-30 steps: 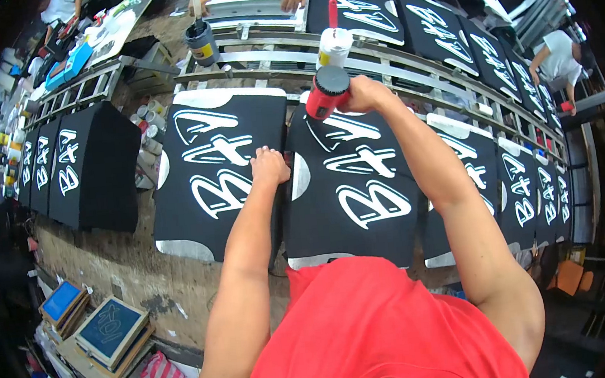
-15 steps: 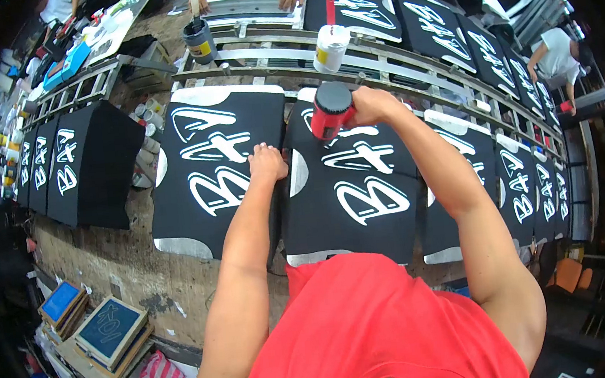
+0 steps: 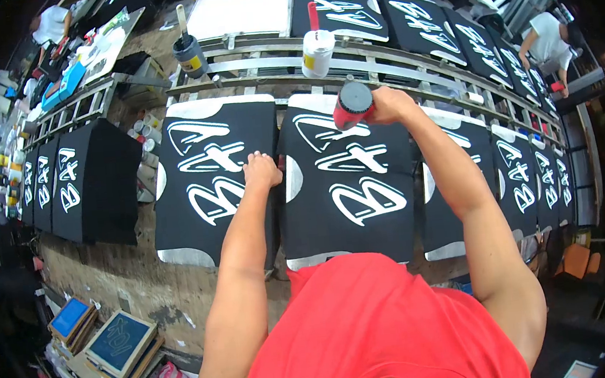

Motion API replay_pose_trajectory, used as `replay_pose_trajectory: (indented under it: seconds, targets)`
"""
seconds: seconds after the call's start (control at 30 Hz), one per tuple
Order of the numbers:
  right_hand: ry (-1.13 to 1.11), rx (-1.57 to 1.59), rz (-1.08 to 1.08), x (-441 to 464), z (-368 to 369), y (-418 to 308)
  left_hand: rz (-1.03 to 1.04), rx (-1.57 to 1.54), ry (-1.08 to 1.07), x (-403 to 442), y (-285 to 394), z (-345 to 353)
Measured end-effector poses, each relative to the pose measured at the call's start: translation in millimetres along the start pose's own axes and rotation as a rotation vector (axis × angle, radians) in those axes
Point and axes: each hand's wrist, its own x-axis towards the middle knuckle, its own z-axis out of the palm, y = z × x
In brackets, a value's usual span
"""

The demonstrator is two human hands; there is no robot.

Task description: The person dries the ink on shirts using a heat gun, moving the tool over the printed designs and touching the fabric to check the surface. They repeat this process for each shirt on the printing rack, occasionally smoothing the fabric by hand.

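Shifted right since earlier frame: red tool [image 3: 355, 104], upper centre, gripped by right hand [image 3: 390, 105]; left hand [image 3: 263, 169], mid-frame, at black panel [image 3: 177, 172] edge, fingers' hold we cannot tell

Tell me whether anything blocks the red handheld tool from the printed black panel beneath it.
Nothing visible stands between the red tool, held in the right hand, and the black panel below. The left hand is aside, by the neighbouring panel; the white tub stands beyond the far edge.
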Motion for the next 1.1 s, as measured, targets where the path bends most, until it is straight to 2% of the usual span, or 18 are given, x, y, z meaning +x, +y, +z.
replay_pose_trajectory:
  seconds: [0.07,0.13,0.2,0.33,0.37,0.43,0.47,0.57,0.6,0.67,0.77,0.87,0.93,1.0,1.07,1.1]
  targets:
    - [0.025,0.028,-0.002,-3.6,2.4,16.3,-0.002,-0.001,0.002,4.7,-3.1,6.5]
    - [0.014,0.074,0.008,-17.7,-4.3,23.2,0.045,0.044,0.128,13.9,-9.1,21.0]
    - [-0.03,0.041,0.075,-26.8,-3.0,38.7,0.048,0.039,0.125,16.5,-10.7,23.9]
    - [0.068,0.147,0.044,-40.8,13.5,75.7,0.043,0.039,0.114,17.2,-10.4,23.2]
    - [0.014,0.086,0.113,-42.4,13.2,83.1,0.041,0.041,0.118,17.1,-10.5,22.5]
    - [0.026,0.079,0.118,-42.7,22.6,98.8,0.042,0.042,0.12,12.3,-5.9,15.4]
    - [0.038,0.07,0.119,-40.7,27.7,106.7,0.027,0.029,0.062,7.5,-2.6,7.8]
    - [-0.086,0.185,0.196,-45.2,10.4,103.0,0.013,0.019,-0.006,0.0,1.5,-3.0]
    - [-0.084,0.186,0.196,-42.0,15.2,104.4,0.014,0.022,-0.015,-0.3,2.0,-4.7]
    - [0.089,0.131,0.101,-32.1,31.7,108.8,0.013,0.024,-0.005,1.8,1.2,-1.4]
    - [-0.023,0.225,0.132,-34.8,7.1,81.4,0.013,0.022,0.0,0.7,0.5,-1.4]
    - [0.089,0.151,0.02,-9.8,21.4,84.0,0.012,0.01,-0.001,1.4,-0.1,-0.3]
    - [0.042,0.142,0.035,-4.6,10.0,67.8,0.005,0.0,0.003,8.3,-5.0,10.2]
    - [0.072,0.194,-0.026,-3.9,3.3,56.1,0.046,0.037,0.128,14.9,-10.4,21.2]
    - [0.113,0.182,-0.035,9.8,9.9,51.1,0.048,0.032,0.139,17.1,-11.9,25.3]
    - [0.069,0.173,0.026,12.6,5.6,42.3,0.052,0.03,0.151,16.0,-11.6,25.3]
